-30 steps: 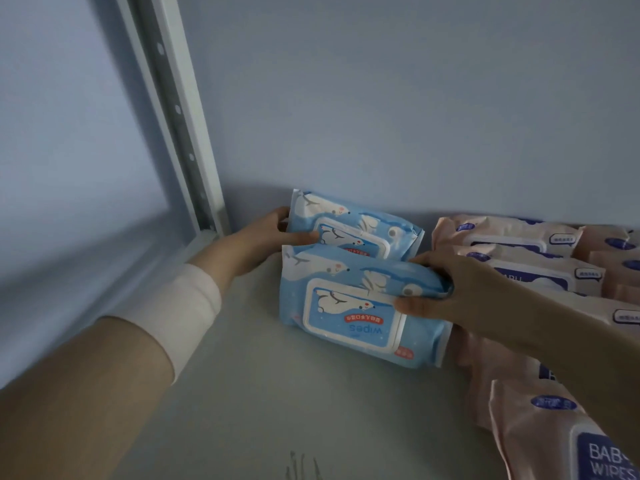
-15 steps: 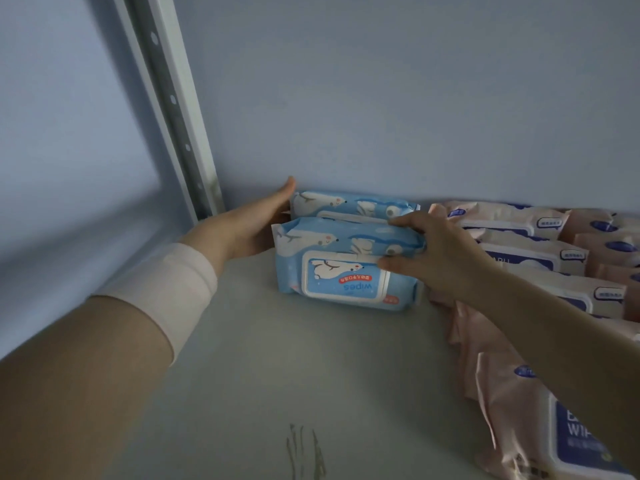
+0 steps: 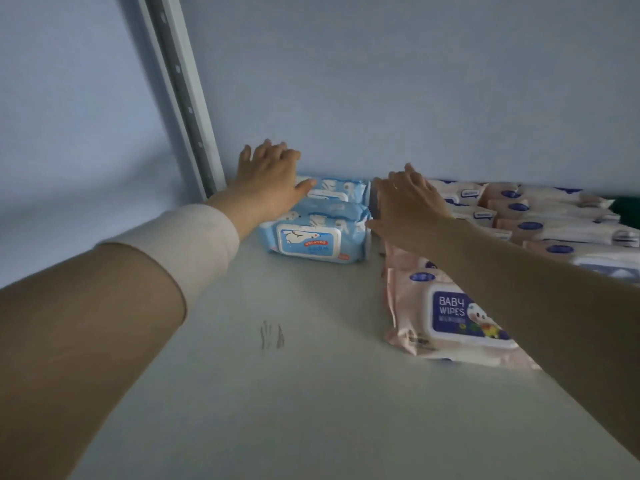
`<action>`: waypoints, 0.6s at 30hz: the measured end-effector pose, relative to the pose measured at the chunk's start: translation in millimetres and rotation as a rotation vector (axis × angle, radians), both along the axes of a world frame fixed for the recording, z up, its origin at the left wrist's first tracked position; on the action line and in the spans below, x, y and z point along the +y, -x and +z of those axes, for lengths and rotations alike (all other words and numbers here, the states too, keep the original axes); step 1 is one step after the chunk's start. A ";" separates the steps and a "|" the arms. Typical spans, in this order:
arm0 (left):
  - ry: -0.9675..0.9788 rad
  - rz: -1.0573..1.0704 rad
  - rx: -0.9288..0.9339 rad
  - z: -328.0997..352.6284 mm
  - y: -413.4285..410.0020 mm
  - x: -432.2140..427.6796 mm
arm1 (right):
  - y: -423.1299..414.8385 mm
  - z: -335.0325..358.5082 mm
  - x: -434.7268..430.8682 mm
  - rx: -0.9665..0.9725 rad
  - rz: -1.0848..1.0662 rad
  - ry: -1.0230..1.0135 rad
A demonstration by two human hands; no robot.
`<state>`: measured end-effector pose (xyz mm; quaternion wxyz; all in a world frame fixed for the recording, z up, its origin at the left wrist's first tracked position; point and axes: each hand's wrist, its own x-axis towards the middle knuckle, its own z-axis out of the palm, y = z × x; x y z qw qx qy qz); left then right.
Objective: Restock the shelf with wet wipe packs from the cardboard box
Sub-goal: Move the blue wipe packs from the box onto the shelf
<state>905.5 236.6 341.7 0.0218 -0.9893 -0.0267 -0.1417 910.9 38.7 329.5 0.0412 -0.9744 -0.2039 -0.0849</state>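
Two blue wet wipe packs stand one behind the other at the back of the white shelf (image 3: 311, 393): the front blue pack (image 3: 317, 239) shows its white lid, and the rear blue pack (image 3: 337, 188) leans against the back wall. My left hand (image 3: 266, 178) hovers over their left end with fingers spread and straight, holding nothing. Just right of the packs, my right hand (image 3: 407, 202) is also spread flat and empty. The cardboard box is out of view.
Rows of pink baby wipe packs (image 3: 540, 220) fill the shelf's right side, with one pink pack (image 3: 446, 313) lying nearest under my right forearm. A perforated metal upright (image 3: 183, 98) runs along the left. A dark scuff mark (image 3: 272, 339) marks the bare shelf front.
Both hands have let go of the blue packs and lifted with fingers spread. The front pack, tilted a second ago, now stands pushed back against the rear one.
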 end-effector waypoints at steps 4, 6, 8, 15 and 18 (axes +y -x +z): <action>-0.167 -0.020 0.110 5.9 45.5 -47.0 | 39.7 10.8 -45.4 -0.004 -0.044 0.074; -0.194 0.004 0.160 7.7 69.5 -70.7 | 61.4 14.0 -73.6 -0.002 -0.058 0.152; -0.193 0.008 0.213 12.9 89.6 -94.5 | 81.3 18.5 -100.0 0.015 -0.072 0.150; -0.220 -0.112 0.567 46.4 109.4 -202.9 | 130.2 35.3 -194.5 0.229 -0.133 0.148; -0.290 -0.224 0.649 55.2 101.3 -268.2 | 143.1 42.2 -251.2 0.276 -0.204 0.180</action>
